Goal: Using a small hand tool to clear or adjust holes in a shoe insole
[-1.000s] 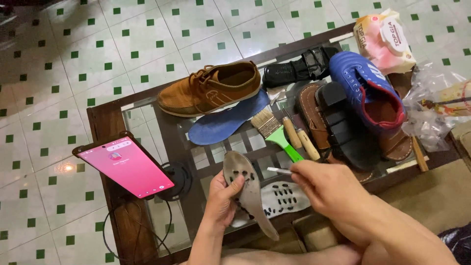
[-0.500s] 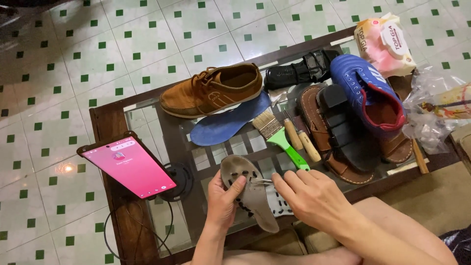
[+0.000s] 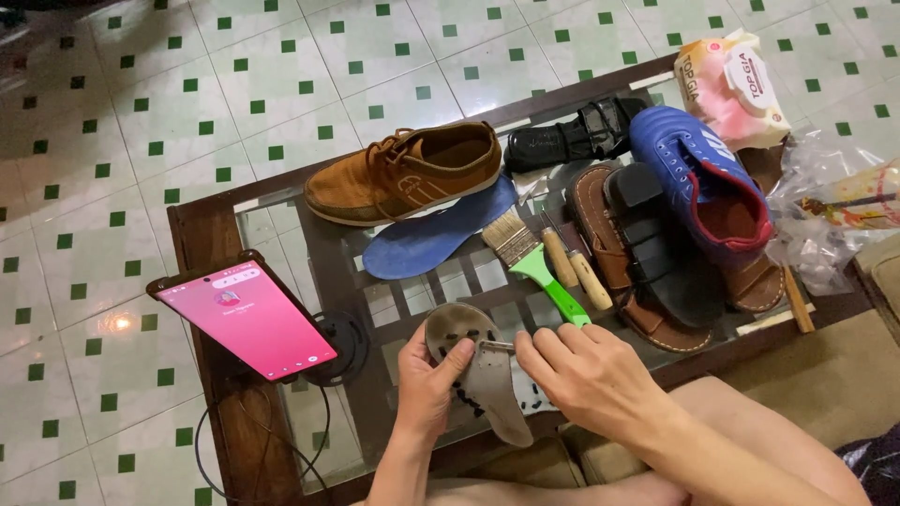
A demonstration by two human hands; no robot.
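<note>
Green-and-white tiled floor under a glass-top table with dark wood frame, crowded with footwear. Largest first: blue shoe lies on a brown sandal and a black sandal at right; brown shoe at top centre with a blue insole just in front; black strap piece behind; pink wipes pack and a plastic bag far right. Phone with pink screen leans on a stand at left, cable trailing down. Green-handled brush and two wooden-handled tools lie mid-table. Left hand grips a grey perforated insole over the near table edge; right hand pinches a thin metal tool, tip touching the insole near its holes. Progress, as a judgement: work on the grey insole looks mid-way, insole out of any shoe, nothing reassembled; how much is done on it I cannot tell.
</note>
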